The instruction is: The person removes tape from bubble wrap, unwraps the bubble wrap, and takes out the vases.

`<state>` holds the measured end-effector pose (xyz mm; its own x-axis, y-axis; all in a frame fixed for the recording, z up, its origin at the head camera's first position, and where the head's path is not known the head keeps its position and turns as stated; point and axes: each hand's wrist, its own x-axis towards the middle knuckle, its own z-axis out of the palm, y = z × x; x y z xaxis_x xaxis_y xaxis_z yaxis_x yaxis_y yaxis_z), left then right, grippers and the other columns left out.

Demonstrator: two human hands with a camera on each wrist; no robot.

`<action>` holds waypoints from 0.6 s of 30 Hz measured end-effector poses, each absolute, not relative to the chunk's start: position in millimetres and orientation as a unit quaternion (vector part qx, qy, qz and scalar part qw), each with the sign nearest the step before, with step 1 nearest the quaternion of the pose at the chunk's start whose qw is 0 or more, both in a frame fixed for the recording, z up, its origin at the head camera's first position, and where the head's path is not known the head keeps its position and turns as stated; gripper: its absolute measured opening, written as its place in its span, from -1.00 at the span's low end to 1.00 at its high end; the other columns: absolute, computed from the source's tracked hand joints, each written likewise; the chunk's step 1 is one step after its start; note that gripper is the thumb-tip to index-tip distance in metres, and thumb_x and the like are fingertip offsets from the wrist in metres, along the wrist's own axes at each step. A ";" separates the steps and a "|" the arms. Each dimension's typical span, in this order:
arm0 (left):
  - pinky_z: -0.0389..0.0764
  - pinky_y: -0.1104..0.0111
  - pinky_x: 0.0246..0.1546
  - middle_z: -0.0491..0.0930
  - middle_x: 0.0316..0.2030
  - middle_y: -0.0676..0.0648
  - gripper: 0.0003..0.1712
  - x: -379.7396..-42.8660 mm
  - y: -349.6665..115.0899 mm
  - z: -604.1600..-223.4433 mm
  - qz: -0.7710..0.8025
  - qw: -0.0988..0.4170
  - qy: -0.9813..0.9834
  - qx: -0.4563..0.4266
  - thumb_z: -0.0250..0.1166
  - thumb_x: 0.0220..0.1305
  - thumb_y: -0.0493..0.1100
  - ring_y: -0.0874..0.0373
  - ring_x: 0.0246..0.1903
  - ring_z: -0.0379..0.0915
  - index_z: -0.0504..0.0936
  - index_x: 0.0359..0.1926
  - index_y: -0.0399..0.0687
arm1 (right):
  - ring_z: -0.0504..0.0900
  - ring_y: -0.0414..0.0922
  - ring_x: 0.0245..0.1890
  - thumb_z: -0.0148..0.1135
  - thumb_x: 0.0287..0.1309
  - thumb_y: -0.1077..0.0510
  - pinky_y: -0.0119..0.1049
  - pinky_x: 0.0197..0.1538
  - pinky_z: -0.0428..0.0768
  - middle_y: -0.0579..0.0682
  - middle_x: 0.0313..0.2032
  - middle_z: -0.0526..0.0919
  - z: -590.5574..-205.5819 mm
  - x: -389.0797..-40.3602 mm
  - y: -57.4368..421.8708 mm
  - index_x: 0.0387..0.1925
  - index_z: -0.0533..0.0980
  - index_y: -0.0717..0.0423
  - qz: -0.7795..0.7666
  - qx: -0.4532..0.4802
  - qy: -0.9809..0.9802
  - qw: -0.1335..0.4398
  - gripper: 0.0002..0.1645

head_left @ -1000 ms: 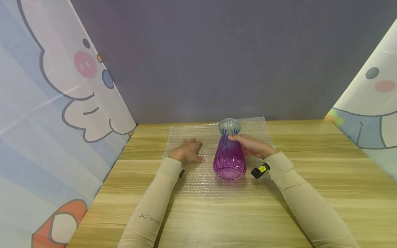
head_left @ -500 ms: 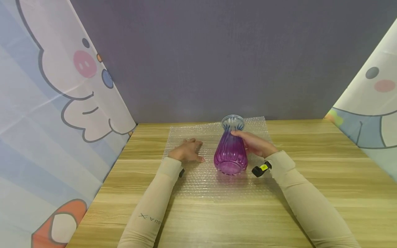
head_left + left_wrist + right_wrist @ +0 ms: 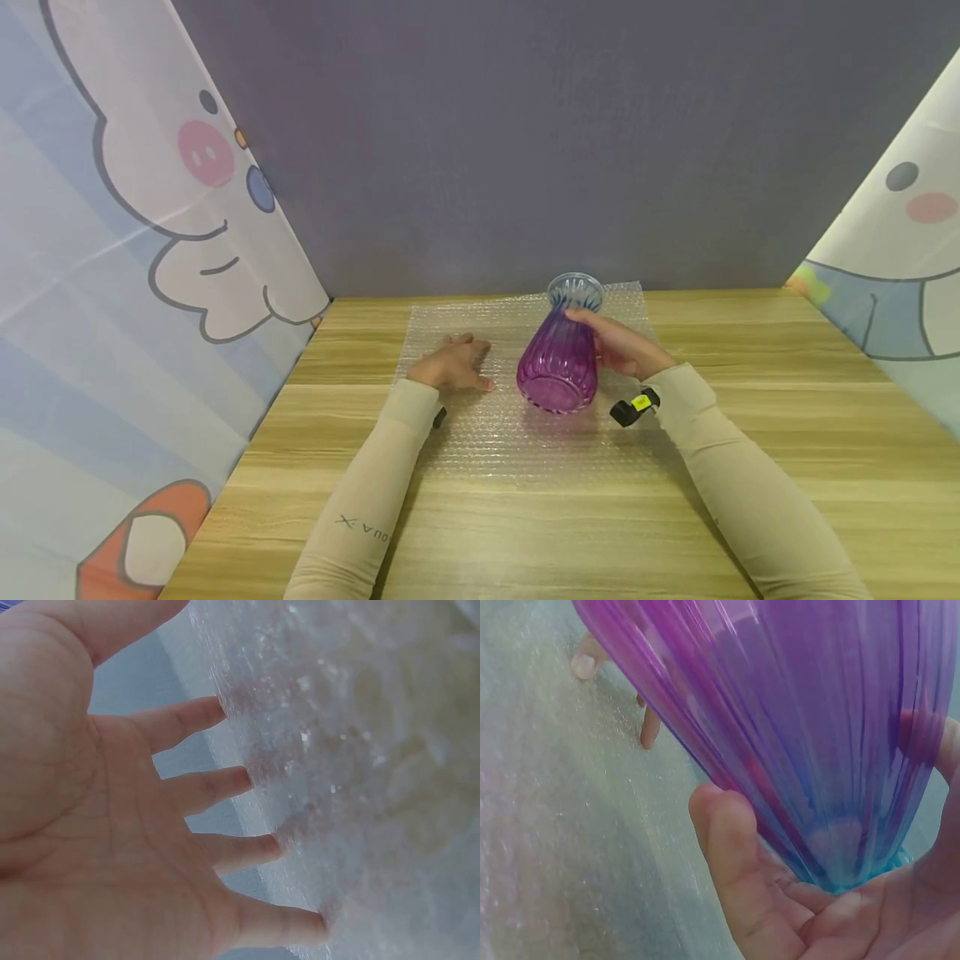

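Note:
My right hand [image 3: 626, 346] grips a ribbed glass vase [image 3: 557, 367] around its upper body, thumb just below the flared rim. The vase shades from magenta at the base to pale blue at the neck, and it leans with its base toward me. In the right wrist view the glass vase [image 3: 802, 712] lies against the palm, fingers on one side and thumb on the other. To its left, my left hand [image 3: 453, 365] rests with spread fingers on a sheet of bubble wrap [image 3: 480, 442]. The left wrist view shows straight fingertips [image 3: 262, 846] touching the bubble wrap [image 3: 360, 787].
The bubble wrap lies flat on a wood-grain table [image 3: 525, 542], reaching near its back edge. A dark grey panel [image 3: 495, 150] stands behind the table. Cartoon-printed cloths [image 3: 135, 292] hang at both sides.
The right hand has shifted the vase slightly away and to the right, its base rising and its tilt growing. The left hand has stayed in place on the bubble wrap.

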<state>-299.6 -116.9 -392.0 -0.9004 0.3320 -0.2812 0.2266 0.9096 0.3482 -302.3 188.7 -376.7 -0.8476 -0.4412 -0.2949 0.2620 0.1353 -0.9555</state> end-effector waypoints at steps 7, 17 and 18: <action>-0.14 -0.58 0.33 -0.12 0.65 -0.13 0.08 -298.6 -117.3 -391.5 0.159 0.170 0.962 0.142 0.48 0.16 0.26 -0.42 0.59 -0.35 0.16 0.60 0.24 | 0.73 -0.18 -0.11 -0.14 0.49 -0.31 -0.21 0.06 0.68 -0.12 -0.15 0.73 -376.2 -303.2 188.6 0.30 0.26 0.10 -0.676 -0.060 0.680 0.276 -0.33; -0.16 -0.59 0.32 -0.13 0.65 -0.14 0.07 -298.8 -117.7 -391.8 0.162 0.175 0.961 0.141 0.48 0.16 0.26 -0.42 0.59 -0.38 0.15 0.60 0.25 | 0.73 -0.15 -0.03 -0.23 0.55 -0.24 -0.20 0.12 0.66 -0.13 -0.10 0.73 -370.4 -302.5 193.2 0.26 0.27 0.07 -0.696 -0.090 0.653 0.286 -0.43; -0.16 -0.59 0.32 -0.13 0.65 -0.15 0.07 -298.7 -117.8 -392.0 0.162 0.176 0.961 0.142 0.47 0.16 0.26 -0.43 0.59 -0.38 0.15 0.60 0.25 | 0.73 -0.16 -0.04 -0.23 0.55 -0.23 -0.20 0.11 0.67 -0.14 -0.11 0.74 -369.5 -302.4 193.6 0.24 0.28 0.07 -0.697 -0.092 0.652 0.284 -0.45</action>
